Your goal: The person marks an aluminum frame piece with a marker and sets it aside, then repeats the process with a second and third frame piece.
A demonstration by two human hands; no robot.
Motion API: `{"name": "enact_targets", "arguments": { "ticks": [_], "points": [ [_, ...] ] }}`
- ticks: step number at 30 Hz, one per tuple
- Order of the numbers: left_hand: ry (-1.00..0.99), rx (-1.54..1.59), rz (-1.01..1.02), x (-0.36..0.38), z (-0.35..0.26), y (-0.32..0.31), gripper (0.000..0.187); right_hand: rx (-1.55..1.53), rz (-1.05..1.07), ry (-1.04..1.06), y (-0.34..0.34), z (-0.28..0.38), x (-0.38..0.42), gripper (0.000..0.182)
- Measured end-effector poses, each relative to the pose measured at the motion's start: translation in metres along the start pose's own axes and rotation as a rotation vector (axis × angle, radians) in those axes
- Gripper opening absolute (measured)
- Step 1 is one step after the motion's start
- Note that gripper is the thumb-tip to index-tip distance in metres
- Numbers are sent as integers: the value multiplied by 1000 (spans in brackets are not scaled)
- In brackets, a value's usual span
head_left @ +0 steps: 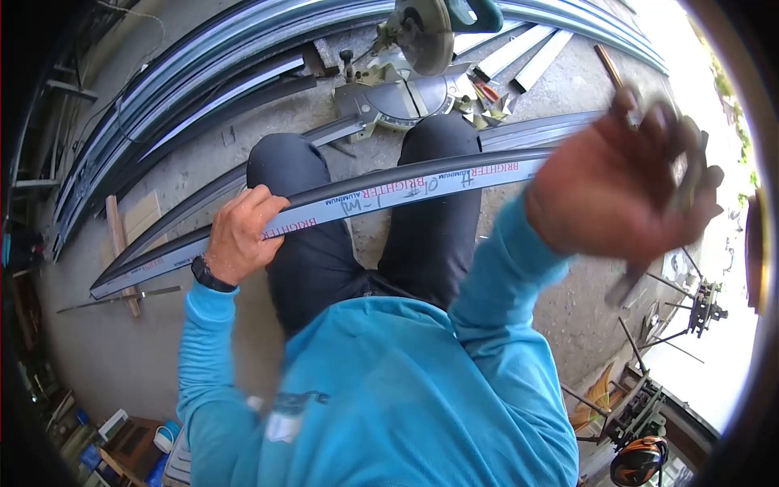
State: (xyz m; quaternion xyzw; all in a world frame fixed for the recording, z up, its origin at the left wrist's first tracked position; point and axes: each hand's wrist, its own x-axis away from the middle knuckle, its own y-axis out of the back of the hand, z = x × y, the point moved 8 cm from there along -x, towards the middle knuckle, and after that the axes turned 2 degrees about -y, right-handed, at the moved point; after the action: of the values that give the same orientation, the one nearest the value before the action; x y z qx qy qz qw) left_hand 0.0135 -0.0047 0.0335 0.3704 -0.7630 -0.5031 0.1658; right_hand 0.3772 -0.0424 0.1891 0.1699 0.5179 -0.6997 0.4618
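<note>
A long aluminum profile (406,188) with printed protective film and handwritten marks lies across my thighs. My left hand (243,231) is closed around its edge, thumb on the near side, a dark watch on the wrist. Raised at the right and smeared by motion is my right hand (617,183), in front of the profile's right part. Its fingers are curled, and a slim greyish object shows beside them; I cannot make out its kind. Beyond my knees stands a miter saw (389,97) with its round blade (423,36) above the base.
Bundles of long metal profiles (203,69) lie on the floor at the upper left. Short white profile pieces (542,61) and red-handled pliers (488,92) are right of the saw. A wooden strip (118,235) lies near the profile's left end. Metal stands (645,410) are at the lower right.
</note>
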Motion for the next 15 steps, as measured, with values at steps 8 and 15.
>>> {"name": "enact_targets", "arguments": {
  "ticks": [8, 15],
  "points": [
    [21, -19, -45, 5, 7, -4, 39, -76, -380, -201, -26, -220, 14, 38],
    [50, 28, -44, -1, 18, -3, 37, 321, -177, -34, 8, -219, -21, 43]
  ]
}}
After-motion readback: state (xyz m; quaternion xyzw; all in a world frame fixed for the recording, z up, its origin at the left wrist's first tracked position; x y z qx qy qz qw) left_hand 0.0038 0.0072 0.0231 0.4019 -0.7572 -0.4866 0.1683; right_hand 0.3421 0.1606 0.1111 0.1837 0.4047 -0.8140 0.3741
